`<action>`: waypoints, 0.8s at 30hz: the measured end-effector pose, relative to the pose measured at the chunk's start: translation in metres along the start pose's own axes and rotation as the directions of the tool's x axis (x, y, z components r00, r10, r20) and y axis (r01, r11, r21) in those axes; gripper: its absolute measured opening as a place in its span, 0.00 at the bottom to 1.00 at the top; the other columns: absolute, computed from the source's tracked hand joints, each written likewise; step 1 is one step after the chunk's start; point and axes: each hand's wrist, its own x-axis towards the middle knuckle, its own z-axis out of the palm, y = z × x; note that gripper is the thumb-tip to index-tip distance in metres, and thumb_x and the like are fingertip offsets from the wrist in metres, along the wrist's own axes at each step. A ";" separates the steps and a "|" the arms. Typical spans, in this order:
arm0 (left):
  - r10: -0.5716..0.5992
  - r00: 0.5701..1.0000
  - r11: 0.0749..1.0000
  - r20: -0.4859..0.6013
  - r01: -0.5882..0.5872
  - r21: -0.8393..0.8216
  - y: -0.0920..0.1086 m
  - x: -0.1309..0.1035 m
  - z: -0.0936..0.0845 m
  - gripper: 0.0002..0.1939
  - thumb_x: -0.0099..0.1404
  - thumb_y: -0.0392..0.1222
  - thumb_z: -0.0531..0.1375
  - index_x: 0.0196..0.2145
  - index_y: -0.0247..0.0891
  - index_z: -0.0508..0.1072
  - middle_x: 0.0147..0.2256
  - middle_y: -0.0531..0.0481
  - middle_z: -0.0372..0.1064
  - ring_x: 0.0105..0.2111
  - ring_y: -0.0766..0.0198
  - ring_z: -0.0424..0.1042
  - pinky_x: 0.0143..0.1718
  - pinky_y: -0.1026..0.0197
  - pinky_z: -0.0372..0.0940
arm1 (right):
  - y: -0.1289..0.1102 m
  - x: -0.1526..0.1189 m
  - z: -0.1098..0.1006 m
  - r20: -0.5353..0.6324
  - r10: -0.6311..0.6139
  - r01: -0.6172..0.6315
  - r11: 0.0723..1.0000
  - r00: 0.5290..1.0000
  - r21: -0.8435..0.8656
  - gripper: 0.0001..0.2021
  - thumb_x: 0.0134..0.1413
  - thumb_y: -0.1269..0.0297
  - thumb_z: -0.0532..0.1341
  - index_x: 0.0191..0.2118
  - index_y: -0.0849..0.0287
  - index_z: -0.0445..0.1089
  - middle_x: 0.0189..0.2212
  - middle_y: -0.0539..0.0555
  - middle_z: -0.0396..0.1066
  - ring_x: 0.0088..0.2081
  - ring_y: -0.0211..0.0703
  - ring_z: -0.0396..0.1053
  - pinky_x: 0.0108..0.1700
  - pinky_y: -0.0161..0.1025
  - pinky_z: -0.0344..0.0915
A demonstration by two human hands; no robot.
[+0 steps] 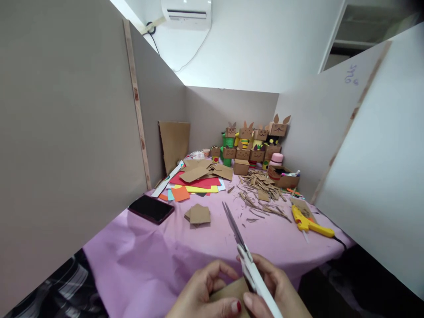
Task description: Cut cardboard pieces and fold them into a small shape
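At the bottom of the head view my left hand (pixel 212 289) pinches a piece of brown cardboard (pixel 228 289) between thumb and fingers. My right hand (pixel 273 282) is wrapped round white-handled scissors (pixel 247 260), whose blades point away over the table, nearly closed together. The right thumb also rests against the cardboard's right edge, beside the scissor handles. Just beyond the hands lies a small stack of cut cardboard pieces (pixel 200 214). The lower part of the held cardboard is cut off by the frame's edge.
A phone (pixel 151 209) lies left on the pink cloth (pixel 142 247). Cardboard sheets (pixel 198 171) and coloured paper (pixel 180 194) are piled behind. Cardboard scraps (pixel 261 185), a yellow glue gun (pixel 311 225) and an open box (pixel 288 179) stand right. Cardboard animal figures (pixel 245 132) line the back; partitions enclose the table.
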 end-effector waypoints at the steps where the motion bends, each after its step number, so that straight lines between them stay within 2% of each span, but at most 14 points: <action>1: 0.008 0.999 1.000 -0.039 -0.008 -0.021 0.000 0.000 0.000 0.22 0.48 0.52 0.69 0.37 0.39 0.69 0.22 0.59 0.63 0.18 0.76 0.56 0.18 0.71 0.46 | 0.000 0.002 0.000 -0.018 -0.013 0.013 1.000 1.000 -0.005 0.25 0.36 0.64 0.70 0.46 0.54 0.71 0.27 0.50 0.73 0.23 0.37 0.67 0.25 0.31 0.64; 4: 0.052 0.985 0.989 -0.167 -0.074 -0.127 -0.002 0.002 0.000 0.27 0.46 0.50 0.70 0.41 0.41 0.66 0.25 0.57 0.68 0.23 0.70 0.67 0.24 0.69 0.58 | 0.000 0.010 -0.002 -0.122 -0.062 0.064 0.998 0.991 0.009 0.25 0.34 0.67 0.71 0.45 0.55 0.70 0.33 0.52 0.75 0.27 0.39 0.69 0.30 0.31 0.67; 7: 0.054 0.989 0.947 -0.140 -0.095 -0.306 -0.008 0.005 0.003 0.27 0.44 0.48 0.72 0.40 0.40 0.67 0.30 0.50 0.74 0.31 0.59 0.74 0.34 0.60 0.65 | 0.003 0.017 0.000 -0.314 -0.099 0.117 0.992 0.944 0.040 0.25 0.34 0.64 0.72 0.44 0.55 0.70 0.35 0.53 0.74 0.31 0.41 0.71 0.32 0.31 0.68; 9: 0.023 0.993 0.921 -0.116 -0.067 -0.385 -0.012 0.007 0.005 0.23 0.45 0.46 0.71 0.37 0.38 0.69 0.30 0.46 0.75 0.32 0.56 0.75 0.36 0.58 0.66 | 0.007 0.018 0.004 -0.355 -0.105 0.129 0.991 0.929 0.044 0.25 0.35 0.61 0.71 0.44 0.55 0.70 0.30 0.51 0.74 0.28 0.40 0.71 0.30 0.30 0.68; 12: -0.032 0.973 0.922 -0.230 -0.060 -0.383 -0.014 0.008 0.004 0.19 0.46 0.44 0.71 0.33 0.36 0.70 0.29 0.47 0.76 0.30 0.57 0.76 0.33 0.59 0.66 | 0.013 0.012 0.011 -0.288 -0.093 0.114 0.992 0.953 0.059 0.25 0.34 0.58 0.72 0.43 0.56 0.70 0.31 0.52 0.74 0.27 0.40 0.71 0.30 0.31 0.69; 15: -0.012 0.927 0.960 -0.375 -0.094 -0.264 -0.007 0.006 -0.003 0.18 0.45 0.43 0.71 0.31 0.36 0.69 0.27 0.49 0.77 0.27 0.61 0.74 0.29 0.63 0.66 | 0.013 0.006 0.013 -0.179 -0.064 0.084 0.991 0.982 0.106 0.26 0.35 0.55 0.71 0.44 0.55 0.69 0.32 0.53 0.74 0.28 0.41 0.72 0.32 0.33 0.69; 18: 0.025 0.925 0.989 -0.379 -0.078 -0.126 0.004 0.004 -0.009 0.20 0.42 0.45 0.72 0.30 0.34 0.71 0.26 0.49 0.76 0.25 0.64 0.72 0.26 0.66 0.64 | 0.008 0.003 0.011 -0.112 -0.051 0.064 0.991 0.992 0.116 0.26 0.35 0.56 0.71 0.44 0.55 0.69 0.27 0.49 0.72 0.24 0.36 0.68 0.29 0.30 0.67; 20: 0.033 0.923 0.992 -0.383 -0.077 -0.100 0.012 0.004 -0.008 0.22 0.41 0.44 0.72 0.33 0.34 0.72 0.26 0.49 0.76 0.26 0.64 0.72 0.27 0.66 0.65 | 0.007 0.002 0.011 -0.073 -0.042 0.051 0.990 0.996 0.128 0.25 0.35 0.56 0.71 0.43 0.55 0.69 0.23 0.46 0.70 0.21 0.33 0.66 0.25 0.27 0.64; 24: 0.018 0.907 0.955 -0.421 -0.140 -0.262 0.022 0.005 0.002 0.30 0.45 0.42 0.71 0.45 0.39 0.66 0.30 0.49 0.77 0.29 0.61 0.75 0.33 0.61 0.68 | 0.011 0.000 0.014 0.024 -0.011 0.006 0.980 1.000 0.199 0.28 0.36 0.48 0.69 0.45 0.56 0.67 0.25 0.48 0.71 0.19 0.34 0.66 0.22 0.29 0.65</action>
